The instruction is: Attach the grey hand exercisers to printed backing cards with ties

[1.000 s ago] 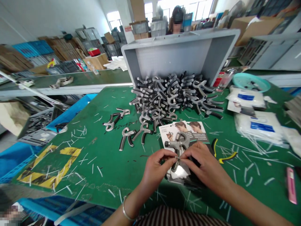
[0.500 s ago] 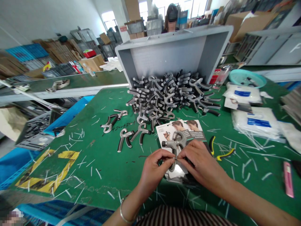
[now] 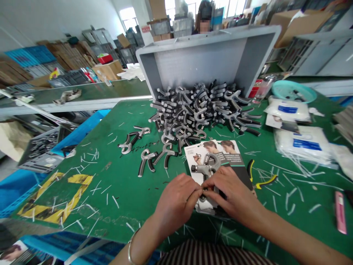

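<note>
A grey and black hand grip strengthener point(image 3: 214, 161) with a spring lies on a stack of printed cards point(image 3: 237, 170) in front of me. My left hand point(image 3: 176, 197) and my right hand point(image 3: 230, 187) meet over its lower handle. The fingertips of both are pinched together, nearly touching. Whatever is between them is too small and covered to make out. Several more hand grips point(image 3: 147, 160) rest on the green table to the left. A large heap of them point(image 3: 193, 110) spills from a tipped grey crate point(image 3: 198, 66).
Yellow-handled pliers point(image 3: 266, 182) lie right of the cards, among scattered thin white strips point(image 3: 292, 166). Farther right are a pink cutter point(image 3: 340, 213), plastic bags of white strips point(image 3: 303, 141) and a turquoise basin point(image 3: 309, 94). Someone sits behind the crate.
My left hand has rolled over so that its back faces up, its fingers curling in more. Both pinches have moved slightly down and left. The view has shifted a little.
</note>
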A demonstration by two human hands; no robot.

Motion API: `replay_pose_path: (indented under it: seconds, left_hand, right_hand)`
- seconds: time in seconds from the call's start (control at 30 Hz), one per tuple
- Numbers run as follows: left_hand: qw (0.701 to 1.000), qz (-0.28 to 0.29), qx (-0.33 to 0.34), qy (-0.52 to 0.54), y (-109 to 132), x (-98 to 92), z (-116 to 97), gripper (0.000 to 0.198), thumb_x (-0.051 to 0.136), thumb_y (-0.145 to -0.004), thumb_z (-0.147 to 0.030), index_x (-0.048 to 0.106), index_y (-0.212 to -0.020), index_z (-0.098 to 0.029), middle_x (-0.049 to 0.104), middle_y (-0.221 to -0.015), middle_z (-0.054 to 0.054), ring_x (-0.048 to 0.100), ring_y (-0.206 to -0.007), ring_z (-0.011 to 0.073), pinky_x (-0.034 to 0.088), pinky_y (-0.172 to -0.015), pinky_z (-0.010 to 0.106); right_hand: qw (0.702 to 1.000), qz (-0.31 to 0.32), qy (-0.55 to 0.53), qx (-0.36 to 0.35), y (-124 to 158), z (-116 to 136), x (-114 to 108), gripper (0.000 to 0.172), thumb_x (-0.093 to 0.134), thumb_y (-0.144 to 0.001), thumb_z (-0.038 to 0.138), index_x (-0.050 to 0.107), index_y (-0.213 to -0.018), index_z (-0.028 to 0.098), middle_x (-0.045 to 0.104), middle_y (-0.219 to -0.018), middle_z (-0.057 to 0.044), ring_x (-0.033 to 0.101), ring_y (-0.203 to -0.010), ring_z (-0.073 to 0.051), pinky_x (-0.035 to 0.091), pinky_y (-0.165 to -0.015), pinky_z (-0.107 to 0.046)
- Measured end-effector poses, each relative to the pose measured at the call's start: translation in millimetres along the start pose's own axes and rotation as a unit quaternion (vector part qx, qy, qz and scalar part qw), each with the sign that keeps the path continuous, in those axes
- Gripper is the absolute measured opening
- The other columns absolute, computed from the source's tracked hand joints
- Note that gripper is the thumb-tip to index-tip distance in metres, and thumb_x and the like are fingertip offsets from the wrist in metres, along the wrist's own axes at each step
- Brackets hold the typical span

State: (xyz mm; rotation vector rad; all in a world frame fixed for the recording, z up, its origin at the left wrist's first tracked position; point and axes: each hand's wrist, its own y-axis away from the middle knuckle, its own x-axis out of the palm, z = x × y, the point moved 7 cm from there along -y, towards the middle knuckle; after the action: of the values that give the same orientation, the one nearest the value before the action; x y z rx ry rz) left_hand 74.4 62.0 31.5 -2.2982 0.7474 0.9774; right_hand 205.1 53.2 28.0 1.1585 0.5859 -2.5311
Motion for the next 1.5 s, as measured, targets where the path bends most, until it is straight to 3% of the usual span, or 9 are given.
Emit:
replay_pose_path:
  seconds: [0.43, 0.57, 0.73, 0.83, 1.0, 1.2, 1.37, 1.43, 1.5]
  left_hand:
    - [0.984, 0.002, 0.057, -0.169, -6.6, 1.1, -21.7, 0.023, 0.047, -0.094, -0.017, 0.056, -0.074, -0.016, 0.056, -0.072, 0.005, 0.044, -0.072, 0.0196, 0.033, -0.069, 0.038]
    - [0.997, 0.015, 0.037, -0.064, -11.1, -6.6, -16.0, 0.021, 0.048, -0.096, -0.018, 0.059, -0.079, -0.016, 0.059, -0.076, 0.004, 0.049, -0.074, 0.0181, 0.036, -0.072, 0.036]
    - [0.991, -0.070, -0.005, 0.112, -9.6, -19.5, -2.4, 0.018, 0.057, -0.093, -0.015, 0.058, -0.075, -0.018, 0.061, -0.071, 0.000, 0.053, -0.072, 0.0143, 0.041, -0.072, 0.030]
    - [0.987, -0.077, -0.053, 0.132, 1.0, -3.1, 7.9, 0.002, 0.062, -0.091, -0.018, 0.062, -0.092, -0.020, 0.066, -0.089, 0.003, 0.059, -0.088, 0.0172, 0.046, -0.083, 0.032]
    - [0.989, -0.114, -0.079, 0.044, 21.1, 29.7, 19.6, 0.055, 0.071, -0.083, -0.021, 0.045, -0.131, -0.020, 0.054, -0.133, 0.015, 0.049, -0.127, 0.0288, 0.041, -0.106, 0.049]
    - [0.989, -0.143, -0.016, -0.025, 25.4, 34.1, 33.5, 0.040, 0.065, -0.085, -0.017, 0.053, -0.123, -0.022, 0.059, -0.132, 0.013, 0.051, -0.129, 0.0311, 0.040, -0.108, 0.055]
    - [0.990, -0.092, -0.094, 0.057, 33.5, 23.3, 50.8, 0.029, 0.058, -0.092, -0.021, 0.057, -0.120, -0.025, 0.058, -0.135, 0.010, 0.050, -0.131, 0.0267, 0.040, -0.110, 0.051]
    - [0.975, -0.080, -0.171, 0.115, 37.9, 16.7, 64.0, 0.035, 0.060, -0.092, -0.029, 0.054, -0.126, -0.026, 0.051, -0.143, 0.009, 0.049, -0.132, 0.0262, 0.038, -0.112, 0.050]
    - [0.953, -0.106, -0.239, 0.152, 37.6, 8.7, 76.9, 0.051, 0.066, -0.088, -0.039, 0.049, -0.135, -0.027, 0.045, -0.149, 0.010, 0.047, -0.134, 0.0286, 0.036, -0.113, 0.050]
  right_hand:
    - [0.999, 0.023, -0.003, -0.026, 1.7, 1.2, -2.0, 0.014, 0.055, -0.098, 0.027, 0.065, -0.092, 0.021, 0.065, -0.085, -0.003, 0.049, -0.087, -0.022, 0.033, -0.080, -0.038]
    - [0.999, 0.012, -0.006, -0.037, 1.9, 2.4, -1.8, 0.016, 0.055, -0.098, 0.029, 0.063, -0.088, 0.020, 0.064, -0.084, -0.003, 0.049, -0.086, -0.021, 0.034, -0.081, -0.038]
    - [1.000, 0.000, -0.017, -0.023, 7.8, -6.2, -5.0, 0.013, 0.057, -0.095, 0.020, 0.058, -0.082, 0.020, 0.062, -0.093, -0.004, 0.048, -0.092, -0.021, 0.037, -0.082, -0.036]
    - [1.000, -0.012, -0.028, -0.005, 10.8, -10.6, -6.2, 0.006, 0.059, -0.093, 0.019, 0.061, -0.088, 0.021, 0.063, -0.098, -0.005, 0.049, -0.095, -0.022, 0.038, -0.085, -0.037]
    - [0.997, -0.014, -0.059, -0.045, 2.5, 0.3, 0.3, 0.010, 0.059, -0.095, 0.022, 0.064, -0.087, 0.021, 0.067, -0.090, -0.002, 0.055, -0.090, -0.019, 0.038, -0.087, -0.038]
    - [0.978, 0.040, -0.186, -0.085, 2.0, 4.2, 10.6, 0.009, 0.055, -0.098, 0.020, 0.064, -0.097, 0.023, 0.072, -0.103, 0.000, 0.054, -0.104, -0.016, 0.042, -0.097, -0.037]
    - [0.978, -0.037, -0.205, 0.008, 56.1, -43.3, -29.5, 0.009, 0.053, -0.099, 0.025, 0.061, -0.096, 0.026, 0.071, -0.097, -0.001, 0.056, -0.106, -0.019, 0.044, -0.098, -0.042]
    - [0.990, -0.086, -0.086, 0.069, 87.9, -86.2, -57.5, 0.012, 0.055, -0.097, 0.025, 0.061, -0.108, 0.027, 0.070, -0.111, -0.005, 0.053, -0.116, -0.023, 0.043, -0.100, -0.046]
    - [0.991, -0.014, 0.076, 0.107, 112.1, -133.4, -68.1, 0.046, 0.064, -0.091, 0.029, 0.051, -0.136, 0.029, 0.057, -0.139, -0.009, 0.044, -0.130, -0.031, 0.037, -0.105, -0.055]
